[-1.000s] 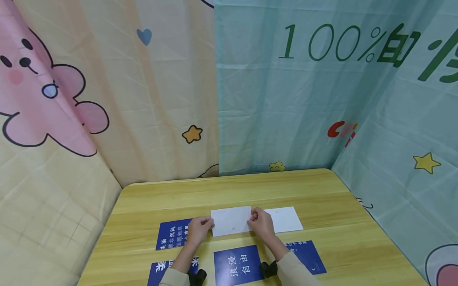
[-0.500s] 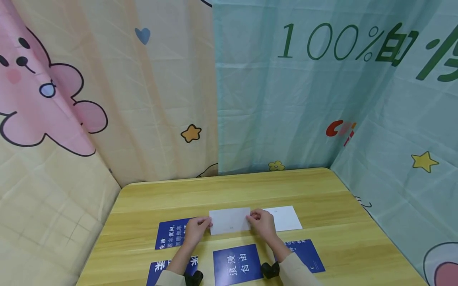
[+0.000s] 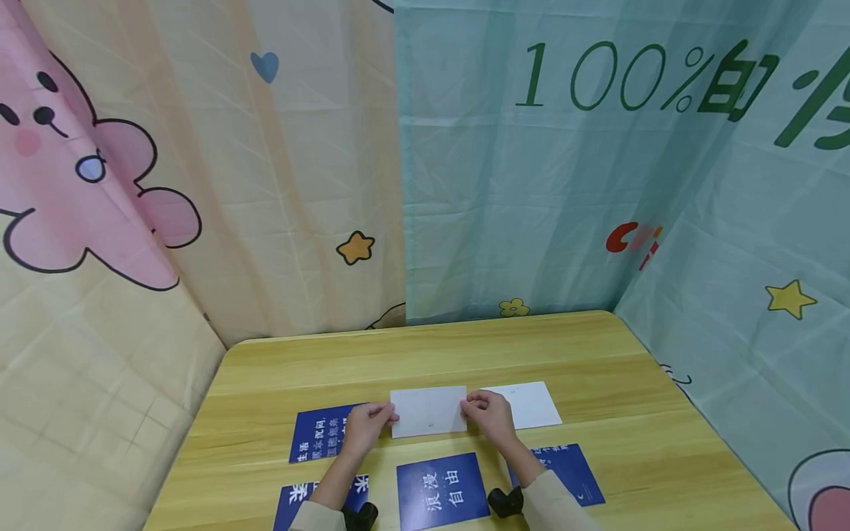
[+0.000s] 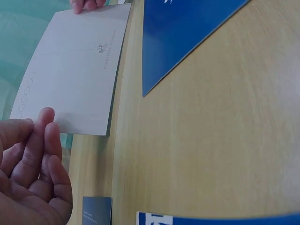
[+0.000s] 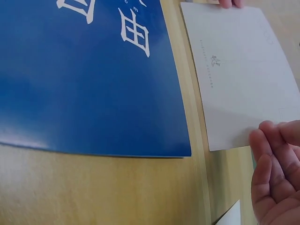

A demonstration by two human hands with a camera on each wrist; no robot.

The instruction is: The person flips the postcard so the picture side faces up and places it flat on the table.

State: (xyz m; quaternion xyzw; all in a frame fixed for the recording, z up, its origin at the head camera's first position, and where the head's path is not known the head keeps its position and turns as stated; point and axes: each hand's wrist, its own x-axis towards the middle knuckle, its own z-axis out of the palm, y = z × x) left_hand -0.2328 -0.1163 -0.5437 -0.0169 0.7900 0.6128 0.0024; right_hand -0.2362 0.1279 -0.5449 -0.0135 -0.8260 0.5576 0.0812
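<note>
Both hands hold a white postcard [image 3: 428, 413] by its two short ends, face of small grey print and postcode boxes upward. The left hand [image 3: 367, 429] pinches its left end between thumb and fingers; in the left wrist view, the thumb and fingertips meet at the near corner of the postcard [image 4: 70, 75]. At the opposite end, the right hand [image 3: 491, 419] pinches the edge, and the right wrist view has its fingertips [image 5: 267, 129] on the postcard [image 5: 239, 75]. Shadow on the wood shows beneath the postcard in the wrist views.
A second white card [image 3: 531, 405] lies behind the right hand. Blue cards with white characters lie at the left [image 3: 312, 435], lower left [image 3: 292, 501], front middle [image 3: 441, 490] and right [image 3: 578, 476] of the wooden table [image 3: 425, 354]. Printed curtains [image 3: 505, 184] stand around it.
The postcard's far edge has dipped slightly. Both hands keep their grip in nearly the same place, and the cards on the table have stayed put.
</note>
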